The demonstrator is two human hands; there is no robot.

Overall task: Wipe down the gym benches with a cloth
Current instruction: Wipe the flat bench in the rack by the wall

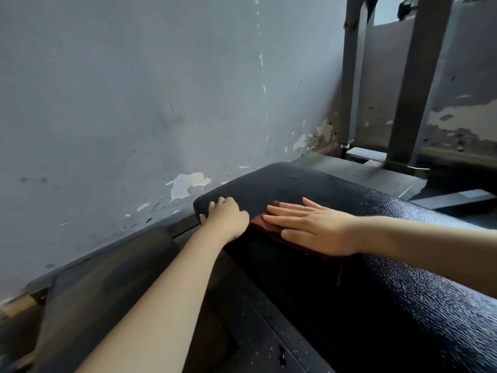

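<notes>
A black padded gym bench point(403, 265) with a textured cover runs from the lower right toward the wall. A dark red cloth point(262, 224) lies flat on its top near the far end. My right hand point(312, 227) presses on the cloth with straight, spread fingers and covers most of it. My left hand point(226, 216) grips the bench's left corner edge, fingers curled over the pad.
A grey wall point(134, 103) with peeling paint stands close behind the bench. Dark metal uprights of a machine point(414, 84) rise at the back right, with a base bar point(457, 197) beside the bench. A dark mat or pad point(107, 278) lies at the lower left.
</notes>
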